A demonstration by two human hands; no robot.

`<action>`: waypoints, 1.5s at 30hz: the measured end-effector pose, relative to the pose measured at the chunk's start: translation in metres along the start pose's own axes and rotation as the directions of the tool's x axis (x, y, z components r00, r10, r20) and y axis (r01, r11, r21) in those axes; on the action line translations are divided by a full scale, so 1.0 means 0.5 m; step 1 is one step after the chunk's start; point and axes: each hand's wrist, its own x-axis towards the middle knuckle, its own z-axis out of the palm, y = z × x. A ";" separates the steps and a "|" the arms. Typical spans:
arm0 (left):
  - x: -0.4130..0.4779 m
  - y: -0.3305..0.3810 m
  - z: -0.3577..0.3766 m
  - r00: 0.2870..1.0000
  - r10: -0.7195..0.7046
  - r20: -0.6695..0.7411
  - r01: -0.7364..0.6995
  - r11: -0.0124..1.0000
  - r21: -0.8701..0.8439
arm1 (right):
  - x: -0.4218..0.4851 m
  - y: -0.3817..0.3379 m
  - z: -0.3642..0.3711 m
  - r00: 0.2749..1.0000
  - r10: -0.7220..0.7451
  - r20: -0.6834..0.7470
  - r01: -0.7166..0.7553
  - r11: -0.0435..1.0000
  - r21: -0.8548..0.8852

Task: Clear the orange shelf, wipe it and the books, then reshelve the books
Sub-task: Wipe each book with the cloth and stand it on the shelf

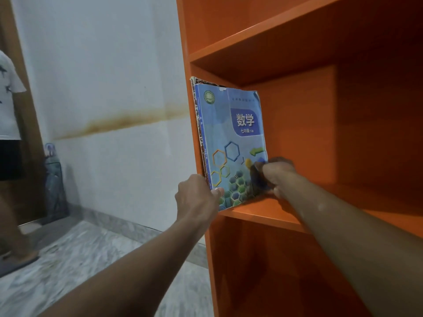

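Observation:
A few books stand upright at the left end of the middle board of the orange shelf [263,212]. The outermost is a blue maths textbook [231,133] with hexagons on its cover, facing me. My left hand [196,197] grips the lower spine corner of the books, thumb on the blue cover. My right hand [273,173] is inside the compartment, holding a dark blue cloth [259,177] against the cover's lower right corner. The books behind the blue one show only their spines.
The compartments above [297,26] and below [286,271] hold nothing I can see. Left of the shelf is a white wall [114,88] with a brown stain. A person [9,133] stands at the far left on the marble floor [80,259] by a doorway.

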 end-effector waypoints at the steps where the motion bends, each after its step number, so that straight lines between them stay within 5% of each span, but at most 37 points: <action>1: -0.001 0.000 0.002 1.000 0.006 -0.009 -0.006 1.000 0.009 | 0.003 0.006 0.001 1.000 -0.011 0.001 0.011 1.000 -0.013; 15: -0.008 0.000 0.004 1.000 0.014 -0.024 -0.014 1.000 0.003 | -0.079 -0.003 0.005 0.985 -0.086 0.148 0.093 0.995 -0.038; 31: -0.110 -0.080 -0.096 0.964 0.038 0.263 -0.051 0.998 0.040 | -0.261 0.014 0.026 0.966 -0.247 0.071 0.251 0.844 -0.475; 39: -0.210 -0.157 -0.028 0.832 0.131 0.539 -0.127 0.991 -0.044 | -0.438 0.077 -0.021 0.983 -0.167 0.079 0.174 0.690 -0.703; 45: -0.376 -0.146 0.063 0.594 0.215 0.775 -0.213 0.971 -0.106 | -0.561 0.218 -0.175 0.995 0.013 -0.098 -0.092 0.487 -0.869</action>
